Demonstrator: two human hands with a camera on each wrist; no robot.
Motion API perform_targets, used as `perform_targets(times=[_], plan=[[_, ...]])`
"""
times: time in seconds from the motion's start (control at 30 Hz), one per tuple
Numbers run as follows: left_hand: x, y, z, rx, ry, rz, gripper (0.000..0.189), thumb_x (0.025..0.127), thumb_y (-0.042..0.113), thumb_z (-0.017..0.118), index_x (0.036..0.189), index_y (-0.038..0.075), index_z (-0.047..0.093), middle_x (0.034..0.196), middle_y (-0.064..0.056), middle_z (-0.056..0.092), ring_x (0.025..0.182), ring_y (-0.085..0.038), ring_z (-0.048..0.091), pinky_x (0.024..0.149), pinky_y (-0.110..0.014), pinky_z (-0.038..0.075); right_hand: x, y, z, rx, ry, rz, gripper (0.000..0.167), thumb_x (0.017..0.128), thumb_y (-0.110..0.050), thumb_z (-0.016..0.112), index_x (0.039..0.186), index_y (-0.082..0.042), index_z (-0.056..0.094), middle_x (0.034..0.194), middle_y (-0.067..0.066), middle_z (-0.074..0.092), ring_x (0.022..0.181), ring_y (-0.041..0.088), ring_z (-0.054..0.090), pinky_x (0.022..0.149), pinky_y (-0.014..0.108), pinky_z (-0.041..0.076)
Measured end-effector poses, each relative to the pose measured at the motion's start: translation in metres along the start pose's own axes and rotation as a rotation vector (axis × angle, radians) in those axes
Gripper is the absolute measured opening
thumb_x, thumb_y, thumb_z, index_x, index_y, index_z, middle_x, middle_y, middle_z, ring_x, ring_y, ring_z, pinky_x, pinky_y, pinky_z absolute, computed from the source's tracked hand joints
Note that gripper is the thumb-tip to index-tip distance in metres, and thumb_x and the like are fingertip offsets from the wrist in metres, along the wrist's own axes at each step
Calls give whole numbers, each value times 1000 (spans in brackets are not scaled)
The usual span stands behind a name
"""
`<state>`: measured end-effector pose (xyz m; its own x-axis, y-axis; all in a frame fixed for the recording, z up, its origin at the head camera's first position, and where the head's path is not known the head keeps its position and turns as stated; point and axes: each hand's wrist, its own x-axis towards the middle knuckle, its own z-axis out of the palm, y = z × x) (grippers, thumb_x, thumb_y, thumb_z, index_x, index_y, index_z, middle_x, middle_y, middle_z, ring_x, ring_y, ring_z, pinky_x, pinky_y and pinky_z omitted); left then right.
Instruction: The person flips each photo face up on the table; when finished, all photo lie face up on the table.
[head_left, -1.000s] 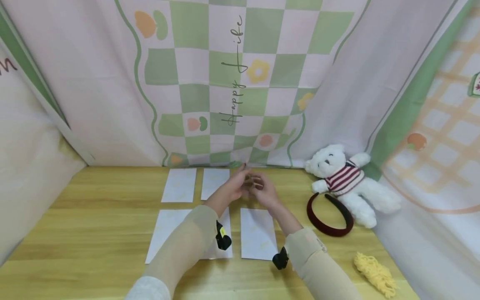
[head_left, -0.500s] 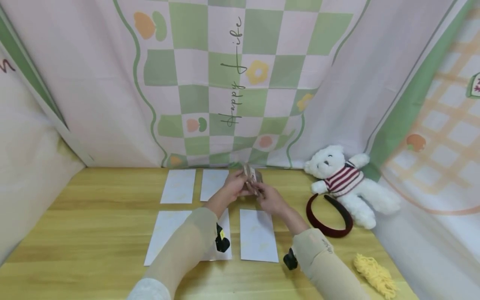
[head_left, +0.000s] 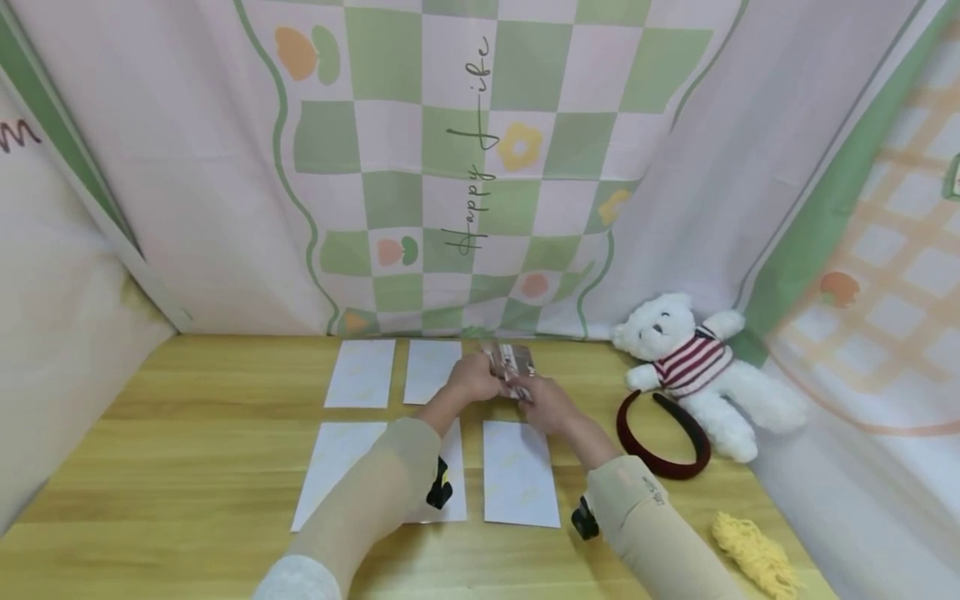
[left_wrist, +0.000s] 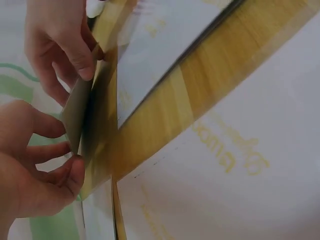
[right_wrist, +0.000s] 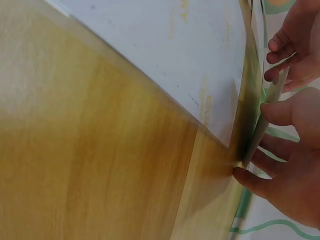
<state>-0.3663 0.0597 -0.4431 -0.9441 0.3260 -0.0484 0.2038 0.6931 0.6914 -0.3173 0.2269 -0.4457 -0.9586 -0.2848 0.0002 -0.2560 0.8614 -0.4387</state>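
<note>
Both hands are over the far middle of the table, gripping a thin rectangular brown printed card (head_left: 517, 360) between them. My left hand (head_left: 474, 377) holds its left side; my right hand (head_left: 550, 406) pinches its near right edge. In the left wrist view the card (left_wrist: 79, 112) shows nearly edge-on, with the left fingers (left_wrist: 52, 150) below and the right hand (left_wrist: 62, 42) above. The right wrist view has the right thumb (right_wrist: 277, 111) and fingertips on opposite sides of the card (right_wrist: 265, 120). Part of the printed face is hidden by the hands.
White sheets with faint yellow lettering lie at the far left (head_left: 360, 373), far middle (head_left: 427, 367), near left (head_left: 337, 467) and near right (head_left: 519, 475). A white teddy bear (head_left: 693, 367), dark red headband (head_left: 663, 467) and yellow yarn (head_left: 753, 554) line the right. Curtains (head_left: 480, 167) surround the table.
The hands were close together at first, mostly hiding the card. It came into view tilted up, then lowered to a flatter angle as the right hand shifted toward the person and right.
</note>
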Motion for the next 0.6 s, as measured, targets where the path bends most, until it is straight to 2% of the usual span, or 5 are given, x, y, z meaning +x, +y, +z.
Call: perform_targets(times=[0.07, 0.17, 0.3, 0.47, 0.6], plan=[[-2, 1, 1, 111, -3, 49, 21, 87, 29, 79, 91, 9, 81, 96, -11, 80, 92, -29, 71, 92, -39, 59, -1, 0, -1, -27, -3, 0, 43, 94, 4, 60, 136, -6, 65, 133, 25, 69, 123, 44, 66, 108, 57, 55], [-4, 3, 2, 228, -21, 70, 24, 91, 37, 75, 99, 16, 83, 121, -10, 78, 130, -37, 62, 120, -49, 46, -1, 1, -1, -56, -12, 6, 41, 93, 4, 60, 133, -6, 67, 130, 23, 71, 121, 43, 67, 106, 56, 56], [-6, 4, 3, 329, -91, 83, 29, 101, 39, 61, 115, 21, 79, 148, -7, 62, 148, -39, 44, 124, -56, 38, -2, 1, -2, -88, -21, 16, 39, 94, 3, 61, 131, -7, 68, 129, 22, 72, 120, 43, 67, 104, 55, 57], [-4, 1, 7, 370, -158, 103, 30, 107, 30, 47, 119, 18, 72, 149, -1, 62, 149, -35, 42, 127, -58, 31, 0, 1, 0, -129, -20, -3, 38, 93, 2, 62, 129, -6, 70, 126, 21, 73, 118, 43, 68, 105, 56, 56], [-5, -1, 9, 399, -177, 104, 43, 107, 27, 43, 147, 21, 59, 158, 0, 54, 154, -33, 37, 130, -57, 26, 0, 2, 1, -157, -28, -5, 37, 94, 0, 64, 129, -7, 71, 126, 19, 73, 119, 43, 67, 106, 56, 55]])
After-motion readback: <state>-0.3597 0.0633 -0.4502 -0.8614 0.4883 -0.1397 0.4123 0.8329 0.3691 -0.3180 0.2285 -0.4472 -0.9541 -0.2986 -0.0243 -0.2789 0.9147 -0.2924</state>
